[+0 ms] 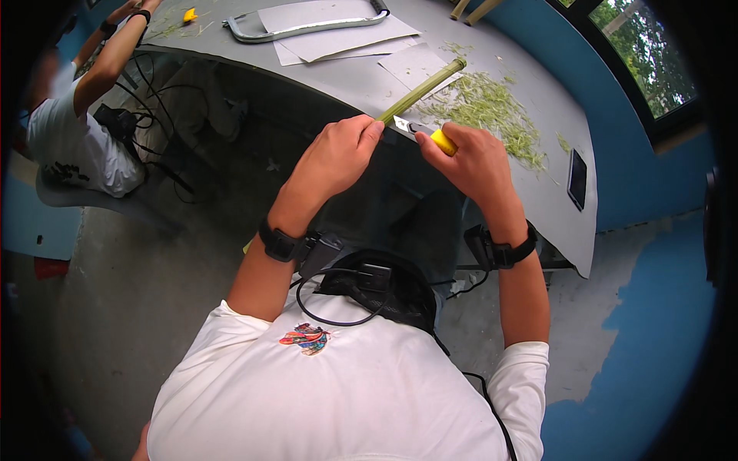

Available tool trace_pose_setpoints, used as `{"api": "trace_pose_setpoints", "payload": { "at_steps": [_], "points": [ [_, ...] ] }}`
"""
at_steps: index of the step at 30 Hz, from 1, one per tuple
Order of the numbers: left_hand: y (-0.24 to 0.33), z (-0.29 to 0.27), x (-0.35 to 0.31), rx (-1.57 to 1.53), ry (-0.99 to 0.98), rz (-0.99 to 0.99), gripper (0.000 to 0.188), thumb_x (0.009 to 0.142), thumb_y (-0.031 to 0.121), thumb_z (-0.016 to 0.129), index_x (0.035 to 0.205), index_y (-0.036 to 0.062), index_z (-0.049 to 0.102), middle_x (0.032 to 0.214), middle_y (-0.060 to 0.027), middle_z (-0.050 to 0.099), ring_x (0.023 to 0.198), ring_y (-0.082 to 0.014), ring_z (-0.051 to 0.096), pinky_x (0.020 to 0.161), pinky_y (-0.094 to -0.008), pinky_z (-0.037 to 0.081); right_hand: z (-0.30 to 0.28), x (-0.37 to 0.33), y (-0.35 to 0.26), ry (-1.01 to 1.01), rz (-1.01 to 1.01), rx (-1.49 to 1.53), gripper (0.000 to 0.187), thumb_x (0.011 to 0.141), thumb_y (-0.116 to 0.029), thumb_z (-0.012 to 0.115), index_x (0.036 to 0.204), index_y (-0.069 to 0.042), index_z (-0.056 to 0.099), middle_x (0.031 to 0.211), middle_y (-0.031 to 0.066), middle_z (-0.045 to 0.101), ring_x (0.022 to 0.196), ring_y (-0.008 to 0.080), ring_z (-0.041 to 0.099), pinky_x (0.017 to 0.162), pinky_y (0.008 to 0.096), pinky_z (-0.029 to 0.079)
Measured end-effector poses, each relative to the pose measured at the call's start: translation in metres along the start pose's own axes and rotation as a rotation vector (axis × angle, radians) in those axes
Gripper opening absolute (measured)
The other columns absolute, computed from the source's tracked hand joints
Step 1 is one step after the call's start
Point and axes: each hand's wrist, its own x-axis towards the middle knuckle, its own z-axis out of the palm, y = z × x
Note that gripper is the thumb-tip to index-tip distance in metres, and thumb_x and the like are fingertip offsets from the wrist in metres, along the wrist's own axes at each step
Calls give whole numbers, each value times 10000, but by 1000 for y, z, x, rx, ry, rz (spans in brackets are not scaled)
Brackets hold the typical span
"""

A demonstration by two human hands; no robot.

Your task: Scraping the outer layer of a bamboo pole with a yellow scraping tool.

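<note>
Head view looks down on a grey tabletop (538,192) with a curved near edge, smooth and matte. The left hand (334,157) is curled closed around the near end of a long green stalk (421,91), a straight, round, bamboo-like stem that rests slanted across the near edge of the tabletop and points toward the far right corner. The right hand (473,161) is closed in a grip on a utility knife (430,134) with a yellow handle and a short pale metal blade; the blade lies against the stalk just beside the left hand's fingertips, at the near edge. No container holds anything here: the pale green shavings (492,111), thin, stringy and curled, lie loose in a scattered heap on the bare tabletop just to the right of the stalk, spreading toward the right edge. A dark flat phone (577,178) lies near the right edge, apart from the shavings. Toward the far edge lie several white paper sheets (338,34), flat and overlapping, with a metal-framed saw (307,27) resting across them. Two pale wooden sticks (473,9) poke in at the far edge. At the far left corner another person's hands (134,11) work near a small yellow object (189,14) and a few green scraps; what those hands hold cannot be told.
</note>
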Motion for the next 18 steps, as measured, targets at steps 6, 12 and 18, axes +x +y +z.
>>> {"api": "trace_pose_setpoints", "payload": {
  "at_steps": [6, 12, 18],
  "points": [
    [3, -2, -1, 15, -7, -1, 429, 1188, 352, 578, 1199, -36, 761, 944, -226, 753, 882, -397, 737, 837, -451, 576, 1, 0, -1, 12, -15, 10, 623, 1015, -564, 790, 740, -23, 650, 651, 206, 606, 617, 427, 624, 602, 503, 477],
    [-1, 2, 0, -31, 37, 62, 417, 1186, 356, 562, 1088, -17, 719, 915, -299, 702, 926, -551, 673, 791, -555, 555, 1, 1, 1, 7, 0, -5, 600, 986, -584, 777, 744, -37, 723, 668, 197, 666, 657, 423, 693, 632, 516, 548],
    [0, -1, 0, 27, -28, 4, 424, 1185, 345, 589, 1234, -37, 767, 1011, -231, 789, 930, -421, 757, 865, -445, 589, 1, 1, -2, -6, 16, -31, 596, 981, -591, 778, 757, -39, 743, 678, 202, 681, 677, 427, 714, 647, 517, 563]
  ]
}}
